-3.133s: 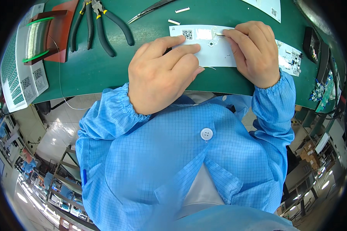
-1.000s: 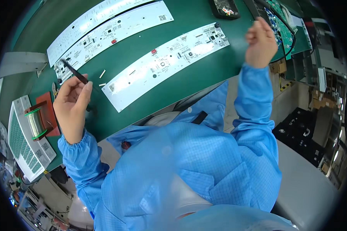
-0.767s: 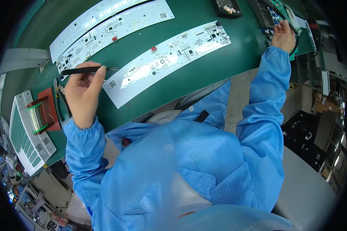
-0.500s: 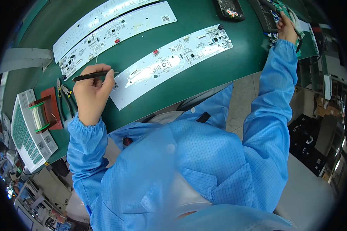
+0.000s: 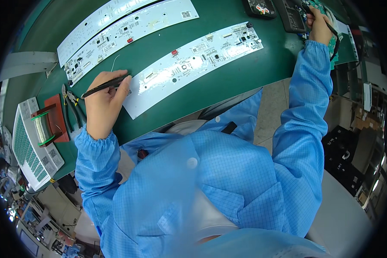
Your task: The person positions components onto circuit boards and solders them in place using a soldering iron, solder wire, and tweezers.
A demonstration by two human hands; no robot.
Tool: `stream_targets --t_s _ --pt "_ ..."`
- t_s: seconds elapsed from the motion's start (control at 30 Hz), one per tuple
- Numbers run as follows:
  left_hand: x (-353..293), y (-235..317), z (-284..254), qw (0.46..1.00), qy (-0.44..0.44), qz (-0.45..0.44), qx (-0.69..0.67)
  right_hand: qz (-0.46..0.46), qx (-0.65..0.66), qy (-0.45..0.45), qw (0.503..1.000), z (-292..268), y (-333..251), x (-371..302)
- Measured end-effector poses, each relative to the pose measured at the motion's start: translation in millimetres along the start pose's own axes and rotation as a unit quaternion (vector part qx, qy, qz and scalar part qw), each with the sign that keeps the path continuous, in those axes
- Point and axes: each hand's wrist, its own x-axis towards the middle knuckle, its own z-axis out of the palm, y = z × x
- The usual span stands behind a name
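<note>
Single head-worn fisheye, looking steeply down, close over green bench (image 5: 228, 81)

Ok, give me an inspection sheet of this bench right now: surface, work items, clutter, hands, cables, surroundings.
Surface: green bench mat.
Work items: long white circuit board nearest; black tweezers.
Clutter: two more white boards, pliers, solder spool on a red holder, green component tray.
Hands: left hand has the tweezers in its grip; right hand grips a black cable.
Cables: that black cable only.
Surroundings: shelving and floor, blurred.
</note>
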Motion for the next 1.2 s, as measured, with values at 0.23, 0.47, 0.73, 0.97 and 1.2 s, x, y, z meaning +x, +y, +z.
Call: stream_targets --t_s 0.23,0.47,0.73,0.97,1.2 --pt "-4.3 -4.7 -2.3 1.000 -0.002 0.022 -0.014 -0.044 -0.142 0.025 0.988 -12.3 13.5 17.4" --pt "-7.9 -12.1 4.6 0.995 0.057 0.071 -0.032 -0.290 -0.055 0.099 0.950 -15.7 -2.7 -105.4" --pt "-10.4 -13.9 14.8 0.994 0.049 0.086 -0.047 -0.282 -0.151 0.018 0.947 22.7 -28.7 -194.0" --pt "-11.7 -8.5 14.4 0.995 0.067 0.045 -0.065 -0.055 0.079 -0.129 0.987 71.4 -39.9 -273.0" --pt "-7.5 1.2 13.7 0.993 0.051 0.036 -0.100 0.050 0.125 -0.190 0.973 85.0 -40.0 -266.7"
